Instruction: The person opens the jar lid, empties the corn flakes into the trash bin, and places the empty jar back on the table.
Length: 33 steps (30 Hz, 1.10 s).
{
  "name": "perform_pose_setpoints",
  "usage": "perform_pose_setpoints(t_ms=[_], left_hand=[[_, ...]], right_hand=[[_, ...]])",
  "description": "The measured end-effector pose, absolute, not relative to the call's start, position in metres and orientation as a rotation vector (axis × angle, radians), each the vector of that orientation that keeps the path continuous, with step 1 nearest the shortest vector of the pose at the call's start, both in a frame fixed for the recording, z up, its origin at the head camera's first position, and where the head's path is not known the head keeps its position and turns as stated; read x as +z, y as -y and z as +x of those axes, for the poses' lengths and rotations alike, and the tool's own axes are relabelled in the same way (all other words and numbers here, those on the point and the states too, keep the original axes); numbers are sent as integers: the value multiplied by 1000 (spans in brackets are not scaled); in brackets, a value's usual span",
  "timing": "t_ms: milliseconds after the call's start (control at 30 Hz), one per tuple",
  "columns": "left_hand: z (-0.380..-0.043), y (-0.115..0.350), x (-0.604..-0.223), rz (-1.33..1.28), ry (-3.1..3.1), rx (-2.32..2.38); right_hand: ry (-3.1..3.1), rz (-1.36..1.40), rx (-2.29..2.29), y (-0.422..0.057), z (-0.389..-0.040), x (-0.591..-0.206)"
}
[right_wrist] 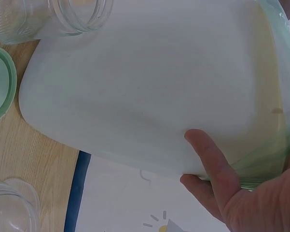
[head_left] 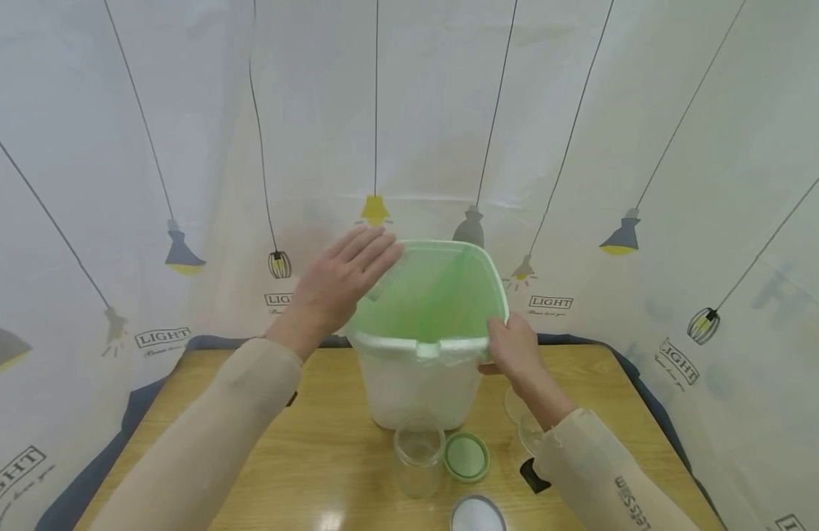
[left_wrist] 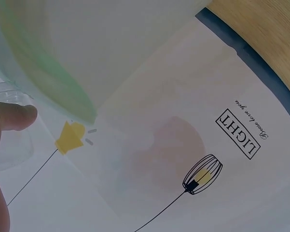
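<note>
A white bin point(head_left: 416, 383) with a thin green bag point(head_left: 443, 295) lining it stands mid-table, its mouth facing me. My right hand point(head_left: 516, 346) grips the bin's right rim, thumb on top. In the right wrist view, fingers point(right_wrist: 210, 159) of that hand spread along the bin's outer wall beside the bunched bag edge. Over the bin's left rim is my left hand point(head_left: 339, 280), back of the hand up, fingers extended. It holds a clear plastic container point(left_wrist: 14, 140), mostly hidden beneath the hand, with the thumb point(left_wrist: 19, 117) against its side.
In front of the bin are a clear jar point(head_left: 419, 461), a green-rimmed lid point(head_left: 467, 457) and a white lid point(head_left: 477, 515). Another clear jar point(head_left: 527, 435) sits below my right forearm, near a black piece point(head_left: 534, 476). A printed curtain point(head_left: 423, 110) hangs behind the wooden table point(head_left: 316, 435).
</note>
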<state>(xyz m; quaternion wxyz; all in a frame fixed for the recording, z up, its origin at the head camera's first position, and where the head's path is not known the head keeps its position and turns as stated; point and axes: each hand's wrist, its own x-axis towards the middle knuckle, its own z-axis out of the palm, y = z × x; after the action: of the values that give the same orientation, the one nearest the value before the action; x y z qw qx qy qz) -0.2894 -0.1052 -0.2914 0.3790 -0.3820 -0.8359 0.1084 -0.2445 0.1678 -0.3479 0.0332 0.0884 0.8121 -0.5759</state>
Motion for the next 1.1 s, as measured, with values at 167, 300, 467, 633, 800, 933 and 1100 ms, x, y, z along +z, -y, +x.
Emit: perform_pose_setpoints(t_ms=[167,300,467,633,800,933,1100], left_hand=[[-288,107,-292,-938,2151,233],[-287,108,-294,-905,2145,184],[-287,111,-295,-860,2156,108],[-285,115,-295,-821,2184,-12],[-282,122,-296,-756,2269,-168],[-279,126,-297,-697,2324,-267],[-275,131,-299,-608,2374,-448]], right_hand=[[-2505,269,-1772,-167,-244,-348],[-2507,263,-1778,-167,-244,-348],[-2512,254,-1783,-167,-243,-347],[-2511,266,-1777,-167,-243,-346],[-2508,256,-1779,-167,-243,-346],[-2506,253,-1780,-167,-244,-347],[-2508,253,-1778,-167,-245,-348]])
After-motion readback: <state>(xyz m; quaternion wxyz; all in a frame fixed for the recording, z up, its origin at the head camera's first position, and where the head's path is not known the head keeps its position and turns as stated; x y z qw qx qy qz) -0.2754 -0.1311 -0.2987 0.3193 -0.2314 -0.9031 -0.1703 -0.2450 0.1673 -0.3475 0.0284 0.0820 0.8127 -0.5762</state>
